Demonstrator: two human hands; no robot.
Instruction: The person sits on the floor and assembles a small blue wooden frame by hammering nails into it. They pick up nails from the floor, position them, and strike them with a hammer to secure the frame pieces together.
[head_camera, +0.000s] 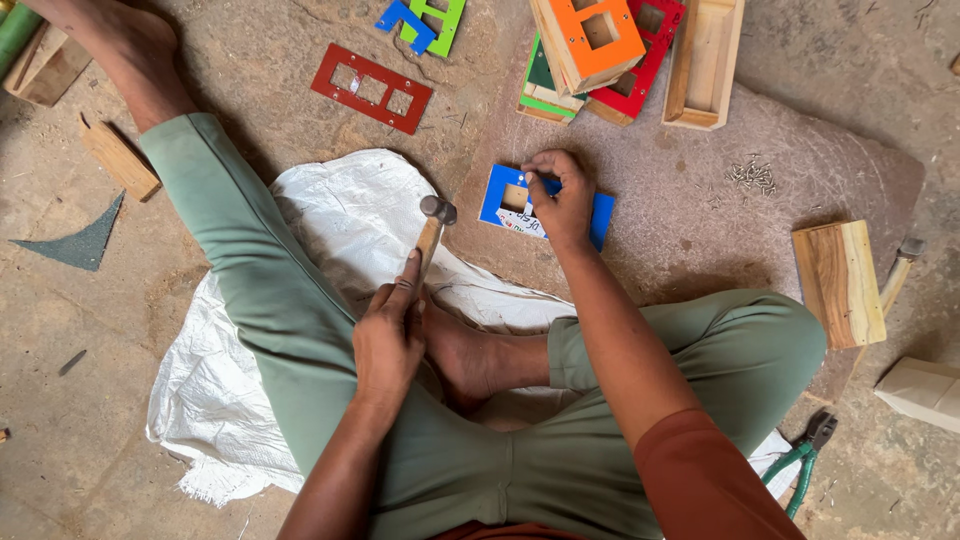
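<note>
My left hand (388, 335) grips the wooden handle of a small hammer (433, 225), its metal head raised just left of a blue plate. My right hand (560, 197) rests on that blue rectangular plate (505, 198) with a square cut-out. The plate lies on a flat stone slab (700, 210), and the fingertips pinch something small at its top edge. What they pinch is too small to make out. I sit on the ground in green trousers, one leg stretched to the upper left.
A red plate (371, 88), blue and green plates (428, 22), and a stack of wooden boxes with orange, red and green plates (597, 50) lie ahead. Nails (752, 175), a wood block (838, 282), pliers (805, 458) sit right. White sack (330, 215) underneath.
</note>
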